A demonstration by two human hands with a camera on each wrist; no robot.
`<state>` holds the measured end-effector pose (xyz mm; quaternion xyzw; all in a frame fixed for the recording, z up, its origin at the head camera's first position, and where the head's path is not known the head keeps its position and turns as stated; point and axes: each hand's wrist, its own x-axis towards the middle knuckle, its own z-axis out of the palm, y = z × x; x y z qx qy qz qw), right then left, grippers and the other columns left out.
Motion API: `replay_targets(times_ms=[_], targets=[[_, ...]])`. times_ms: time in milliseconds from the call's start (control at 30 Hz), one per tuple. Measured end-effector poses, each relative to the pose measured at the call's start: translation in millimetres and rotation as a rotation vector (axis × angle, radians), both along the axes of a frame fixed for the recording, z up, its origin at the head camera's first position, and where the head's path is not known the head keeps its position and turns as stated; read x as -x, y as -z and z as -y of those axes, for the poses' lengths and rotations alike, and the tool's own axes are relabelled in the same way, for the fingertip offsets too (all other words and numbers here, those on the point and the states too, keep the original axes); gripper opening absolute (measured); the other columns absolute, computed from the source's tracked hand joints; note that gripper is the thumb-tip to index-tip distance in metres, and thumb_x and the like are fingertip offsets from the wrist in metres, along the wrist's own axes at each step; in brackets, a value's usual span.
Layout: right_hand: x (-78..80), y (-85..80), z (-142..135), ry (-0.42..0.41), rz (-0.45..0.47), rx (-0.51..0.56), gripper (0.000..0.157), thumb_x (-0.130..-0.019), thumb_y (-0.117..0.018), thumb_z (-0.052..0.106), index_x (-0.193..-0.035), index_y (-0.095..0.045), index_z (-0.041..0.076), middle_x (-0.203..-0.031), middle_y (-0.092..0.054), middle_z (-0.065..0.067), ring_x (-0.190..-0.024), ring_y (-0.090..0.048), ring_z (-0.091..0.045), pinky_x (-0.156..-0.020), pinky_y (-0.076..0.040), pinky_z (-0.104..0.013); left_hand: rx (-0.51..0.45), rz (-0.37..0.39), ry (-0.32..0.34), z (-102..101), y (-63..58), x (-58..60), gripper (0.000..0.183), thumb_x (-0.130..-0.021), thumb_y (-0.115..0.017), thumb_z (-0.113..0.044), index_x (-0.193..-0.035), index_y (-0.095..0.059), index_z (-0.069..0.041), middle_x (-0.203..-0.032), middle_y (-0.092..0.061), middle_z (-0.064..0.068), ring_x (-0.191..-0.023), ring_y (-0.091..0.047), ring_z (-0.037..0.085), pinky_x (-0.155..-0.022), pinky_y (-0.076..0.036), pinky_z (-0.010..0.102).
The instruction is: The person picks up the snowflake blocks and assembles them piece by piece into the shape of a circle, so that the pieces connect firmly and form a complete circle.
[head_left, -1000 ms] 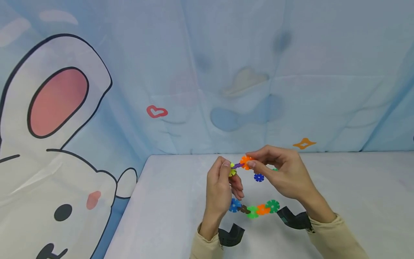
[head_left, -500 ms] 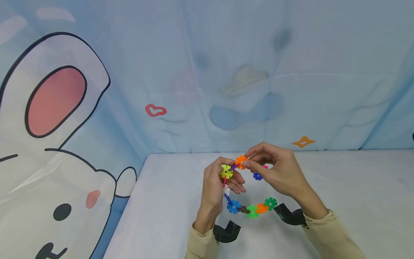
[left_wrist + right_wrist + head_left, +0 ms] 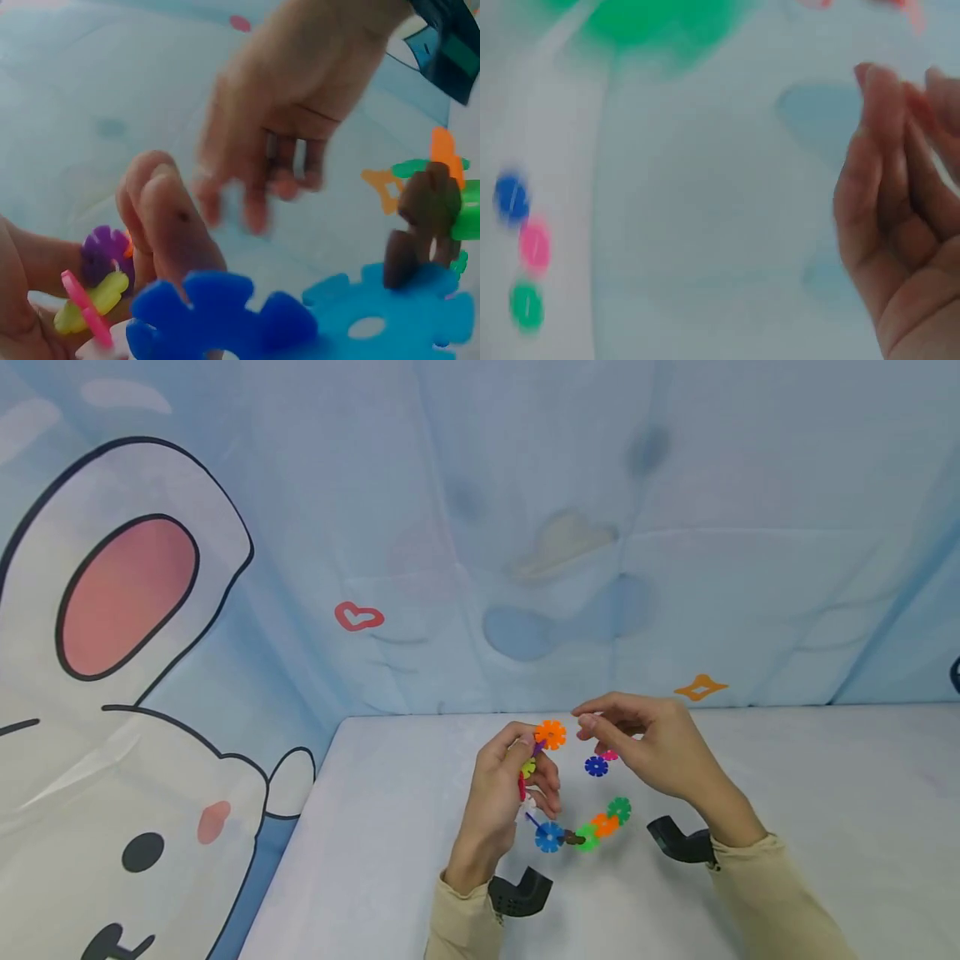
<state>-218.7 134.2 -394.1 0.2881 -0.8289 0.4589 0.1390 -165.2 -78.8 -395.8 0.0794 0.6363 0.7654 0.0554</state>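
My left hand (image 3: pixel 491 797) pinches the upper part of a chain of linked plastic snowflake discs near a purple disc (image 3: pixel 105 259). An orange disc (image 3: pixel 551 735) sticks up at the chain's top end, beside the thumb. Below the grip hang a yellow disc (image 3: pixel 528 767), a pink and a white one. From there the chain curves right through a light blue disc (image 3: pixel 550 837), a brown one and an orange one (image 3: pixel 604 825) to a green disc (image 3: pixel 619 810). My right hand (image 3: pixel 660 747) hovers right of the top orange disc, fingers loosely bent, nothing visible between them.
On the white table (image 3: pixel 397 860) behind the chain lie a dark blue disc (image 3: pixel 596 767), a pink disc (image 3: pixel 610 756) and a green disc (image 3: pixel 526 306), in a row. A printed blue cloth (image 3: pixel 420 527) with a cartoon rabbit hangs at the back and left.
My right hand has let go of the top orange disc and drawn away to the right. The left hand has turned slightly, and the chain's green end has lifted.
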Motion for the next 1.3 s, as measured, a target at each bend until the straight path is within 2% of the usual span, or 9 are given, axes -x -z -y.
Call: replay_targets(times_ms=[133,267,333,500,600,867,1033,1167,1300], targets=[[16.4,21.9,-11.0,0.113,0.170,-0.272,0.022,-0.095,-0.080,0.018,-0.113,-0.076,0.006,-0.089,-0.079,-0.006,-0.072,-0.071,-0.019,-0.060,-0.059,-0.029,-0.107,0.049,-0.056,1.9,2.6,1.7,0.025,-0.112,-0.030,-0.014,-0.110,-0.052,-0.003,-0.074,-0.061,0.004,-0.048,-0.062,0.015,-0.050,-0.059,0.026],[28.5,51.0,-14.6,0.089,0.404,-0.539,0.025,-0.092,-0.079,0.010,-0.115,-0.073,0.002,-0.100,-0.075,-0.013,-0.086,-0.067,-0.026,-0.074,-0.063,-0.042,-0.228,0.074,-0.096,2.5,3.3,1.2,0.025,-0.109,-0.027,-0.011,-0.105,-0.051,-0.010,-0.073,-0.059,0.003,-0.045,-0.059,0.013,-0.047,-0.056,0.023],[31.3,62.7,-12.9,0.070,0.427,-0.583,0.024,-0.090,-0.081,0.008,-0.112,-0.073,0.002,-0.100,-0.073,-0.014,-0.087,-0.065,-0.028,-0.079,-0.063,-0.047,-0.272,0.075,-0.104,2.2,3.3,0.6,0.024,-0.108,-0.026,-0.013,-0.103,-0.050,-0.012,-0.071,-0.059,0.001,-0.044,-0.058,0.012,-0.047,-0.055,0.022],[30.7,75.4,-5.5,0.063,0.358,-0.562,0.020,-0.086,-0.087,0.012,-0.095,-0.070,0.006,-0.084,-0.064,-0.005,-0.077,-0.058,-0.022,-0.070,-0.058,-0.039,-0.329,0.056,-0.080,0.5,3.1,0.1,0.022,-0.111,-0.031,-0.024,-0.098,-0.047,-0.015,-0.064,-0.054,-0.004,-0.042,-0.056,0.009,-0.045,-0.053,0.020],[30.1,75.9,-2.4,0.056,0.384,-0.547,0.018,-0.087,-0.085,0.010,-0.086,-0.067,0.009,-0.079,-0.060,-0.002,-0.075,-0.054,-0.020,-0.066,-0.051,-0.032,-0.307,0.036,-0.074,-1.3,3.3,0.3,0.026,-0.114,-0.036,-0.030,-0.096,-0.046,-0.013,-0.061,-0.051,-0.004,-0.040,-0.056,0.009,-0.044,-0.053,0.021],[36.1,81.3,5.4,0.054,0.413,-0.541,0.029,-0.090,-0.085,0.020,-0.111,-0.070,0.006,-0.091,-0.062,-0.007,-0.080,-0.056,-0.021,-0.072,-0.054,-0.034,-0.227,0.030,-0.103,-6.6,3.7,-0.3,0.030,-0.113,-0.048,-0.034,-0.097,-0.051,-0.009,-0.060,-0.052,-0.003,-0.040,-0.058,0.010,-0.045,-0.055,0.023],[37.0,87.1,11.9,0.077,0.391,-0.554,0.029,-0.086,-0.089,0.021,-0.100,-0.067,0.008,-0.083,-0.056,-0.003,-0.073,-0.052,-0.019,-0.064,-0.046,-0.028,-0.199,0.019,-0.118,-7.5,2.9,-0.3,0.032,-0.113,-0.051,-0.036,-0.095,-0.053,-0.009,-0.058,-0.052,-0.002,-0.040,-0.060,0.011,-0.044,-0.056,0.025],[34.5,80.7,10.1,0.071,0.407,-0.482,0.028,-0.086,-0.089,0.019,-0.091,-0.065,0.008,-0.080,-0.059,-0.002,-0.073,-0.053,-0.018,-0.065,-0.046,-0.026,-0.193,0.019,-0.130,-7.3,2.0,0.4,0.033,-0.113,-0.051,-0.035,-0.094,-0.052,-0.008,-0.057,-0.052,-0.001,-0.039,-0.060,0.012,-0.043,-0.057,0.027],[32.7,64.7,3.7,0.056,0.325,-0.331,0.024,-0.089,-0.087,0.019,-0.088,-0.066,0.008,-0.076,-0.063,0.000,-0.068,-0.054,-0.014,-0.060,-0.047,-0.023,-0.189,0.021,-0.150,-7.3,1.5,1.1,0.033,-0.113,-0.051,-0.034,-0.092,-0.052,-0.008,-0.056,-0.052,-0.001,-0.039,-0.061,0.012,-0.043,-0.057,0.029]])
